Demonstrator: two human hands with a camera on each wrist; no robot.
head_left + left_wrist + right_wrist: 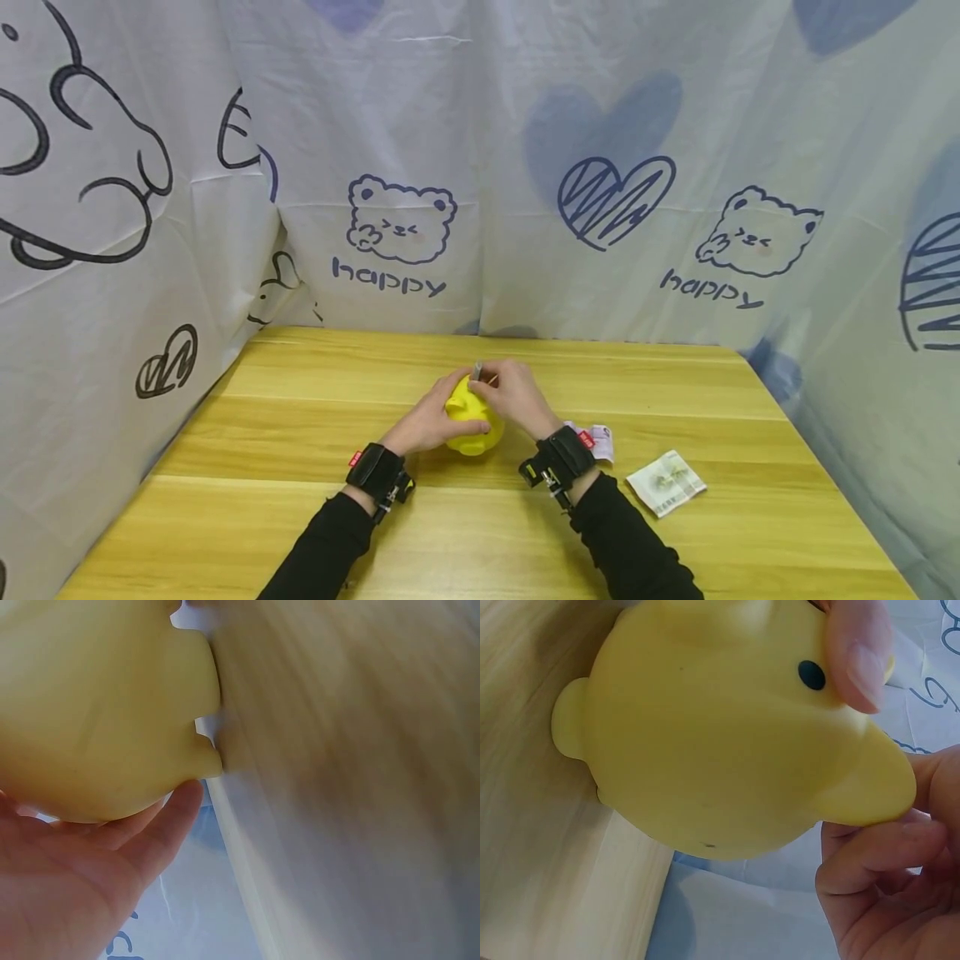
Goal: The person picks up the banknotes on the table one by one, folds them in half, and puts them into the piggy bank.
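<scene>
A round yellow piggy bank point(470, 433) stands on the wooden table between both hands. Around its side my left hand point(431, 423) grips it, thumb across the front; the left wrist view shows fingers point(176, 817) low against the body near its feet. At the top, my right hand point(517, 396) pinches a small greyish folded banknote point(477, 371) standing upright. In the right wrist view the bank's black eye point(811, 675) and ear point(877, 780) show, with my curled right fingers point(855, 874) right at the ear; the folded note is hidden there.
Right of the bank lie a pinkish banknote point(602, 443), partly behind the right wrist, and a pale greenish banknote point(666, 483) with creases. White printed cloth point(510, 275) hangs along the table's back and both sides.
</scene>
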